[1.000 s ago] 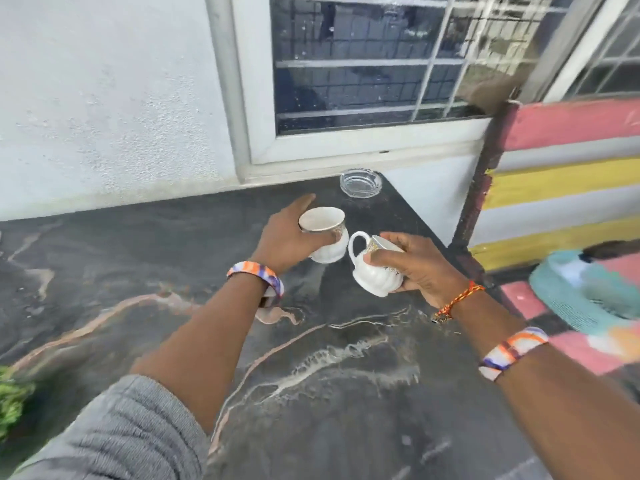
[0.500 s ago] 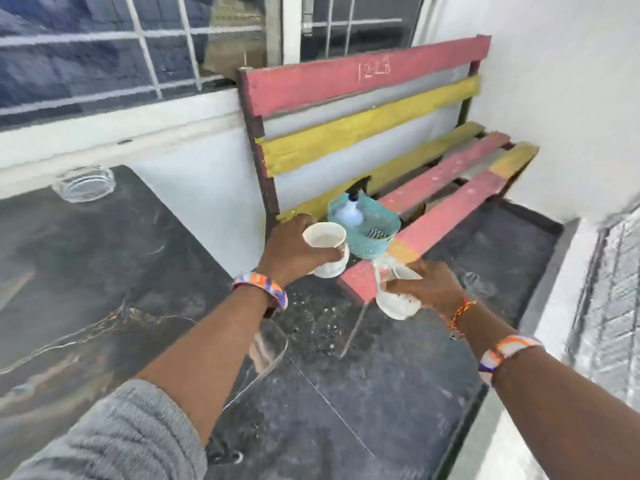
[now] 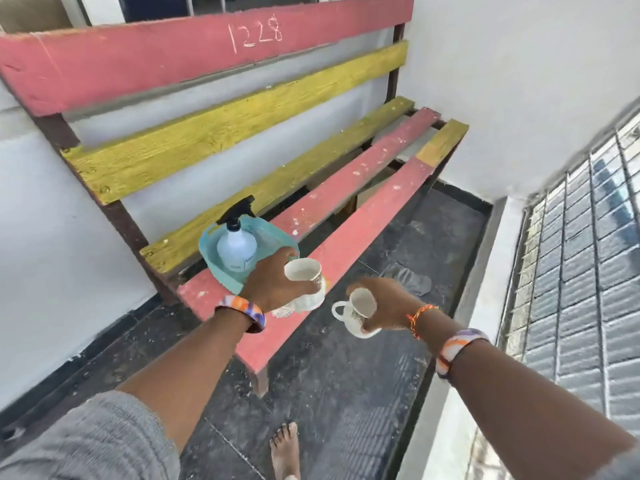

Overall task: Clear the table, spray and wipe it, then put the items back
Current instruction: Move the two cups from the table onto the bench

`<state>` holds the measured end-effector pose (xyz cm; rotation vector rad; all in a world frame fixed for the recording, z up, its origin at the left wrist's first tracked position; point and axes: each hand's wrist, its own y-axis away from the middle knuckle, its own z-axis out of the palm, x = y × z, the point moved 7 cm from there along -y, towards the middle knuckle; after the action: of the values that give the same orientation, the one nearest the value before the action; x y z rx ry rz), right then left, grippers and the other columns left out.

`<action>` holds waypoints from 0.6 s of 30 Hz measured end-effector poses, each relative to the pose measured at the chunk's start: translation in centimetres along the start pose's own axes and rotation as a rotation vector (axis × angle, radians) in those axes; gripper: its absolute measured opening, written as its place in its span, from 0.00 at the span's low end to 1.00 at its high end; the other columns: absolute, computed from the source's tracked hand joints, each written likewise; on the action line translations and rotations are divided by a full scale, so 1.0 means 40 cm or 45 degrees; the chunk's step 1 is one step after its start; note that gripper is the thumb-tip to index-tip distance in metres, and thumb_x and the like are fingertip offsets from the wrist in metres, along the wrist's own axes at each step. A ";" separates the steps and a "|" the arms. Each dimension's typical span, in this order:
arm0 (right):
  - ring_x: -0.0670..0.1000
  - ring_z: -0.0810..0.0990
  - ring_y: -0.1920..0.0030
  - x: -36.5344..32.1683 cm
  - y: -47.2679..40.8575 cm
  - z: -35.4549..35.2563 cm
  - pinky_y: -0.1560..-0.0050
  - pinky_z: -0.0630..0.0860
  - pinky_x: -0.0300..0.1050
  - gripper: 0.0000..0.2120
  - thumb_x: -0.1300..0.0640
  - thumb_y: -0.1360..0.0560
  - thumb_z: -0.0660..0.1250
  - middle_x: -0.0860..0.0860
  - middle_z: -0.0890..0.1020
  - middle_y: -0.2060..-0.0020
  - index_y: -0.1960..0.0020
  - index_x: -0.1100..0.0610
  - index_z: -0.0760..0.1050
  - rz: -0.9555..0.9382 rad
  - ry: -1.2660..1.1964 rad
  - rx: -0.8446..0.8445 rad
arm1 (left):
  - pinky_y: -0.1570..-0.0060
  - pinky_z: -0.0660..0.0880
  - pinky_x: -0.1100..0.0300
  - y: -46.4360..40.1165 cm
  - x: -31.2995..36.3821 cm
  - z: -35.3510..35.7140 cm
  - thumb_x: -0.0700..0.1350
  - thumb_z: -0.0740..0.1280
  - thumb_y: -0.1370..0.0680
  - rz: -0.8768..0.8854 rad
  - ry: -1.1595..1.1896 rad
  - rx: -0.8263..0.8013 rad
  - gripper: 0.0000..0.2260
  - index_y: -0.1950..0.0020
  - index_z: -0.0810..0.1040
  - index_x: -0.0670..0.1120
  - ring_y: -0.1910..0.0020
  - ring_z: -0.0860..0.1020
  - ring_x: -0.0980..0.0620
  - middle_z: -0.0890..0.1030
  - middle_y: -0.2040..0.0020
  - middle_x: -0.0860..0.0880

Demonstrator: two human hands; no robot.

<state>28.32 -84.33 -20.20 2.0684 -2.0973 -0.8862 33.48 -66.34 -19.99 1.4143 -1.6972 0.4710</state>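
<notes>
Facing bench (image 3: 346,251) now, table gone, hands (image 3: 273,285) gripping cups (image 3: 304,275).

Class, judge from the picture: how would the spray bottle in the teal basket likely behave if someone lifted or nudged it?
The spray bottle looks like rigid plastic, so probably stiff. Its tall body and narrow neck suggest it may tip if nudged, though the teal basket wall would likely catch it. The fill level is unclear, so its weight is uncertain.

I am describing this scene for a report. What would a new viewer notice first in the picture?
First, the bench with red and yellow slats, "1228" scratched on its top board. Next, two white cups held over its near end: the left hand grips one cup, the right hand holds the other cup by the rim. Behind the left hand, a spray bottle stands in a teal basket on the seat.
</notes>
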 end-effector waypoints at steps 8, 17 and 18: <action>0.59 0.67 0.36 0.152 -0.286 -0.226 0.42 0.73 0.58 0.20 0.61 0.31 0.67 0.50 0.73 0.39 0.41 0.49 0.73 -0.154 0.197 0.062 | 0.39 0.68 0.56 -0.338 0.098 0.042 0.47 0.76 0.34 -0.037 -0.176 0.059 0.32 0.33 0.69 0.45 0.36 0.71 0.44 0.73 0.36 0.43; 0.59 0.61 0.34 0.310 -0.734 -0.399 0.37 0.68 0.47 0.20 0.61 0.30 0.66 0.56 0.69 0.40 0.40 0.49 0.73 -0.277 0.159 0.041 | 0.57 0.67 0.59 -0.718 0.056 0.088 0.55 0.76 0.42 -0.425 -0.057 0.291 0.31 0.46 0.76 0.39 0.49 0.77 0.42 0.78 0.47 0.41; 0.59 0.61 0.34 0.323 -0.780 -0.406 0.38 0.66 0.46 0.20 0.61 0.31 0.66 0.56 0.69 0.41 0.40 0.49 0.74 -0.293 0.148 0.005 | 0.59 0.67 0.59 -0.754 0.038 0.097 0.57 0.73 0.45 -0.512 -0.011 0.343 0.33 0.48 0.76 0.38 0.50 0.77 0.41 0.79 0.48 0.40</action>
<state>62.08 -99.90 -24.73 2.3367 -1.8326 -0.7638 60.12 -78.82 -27.81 1.9021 -1.3412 0.4770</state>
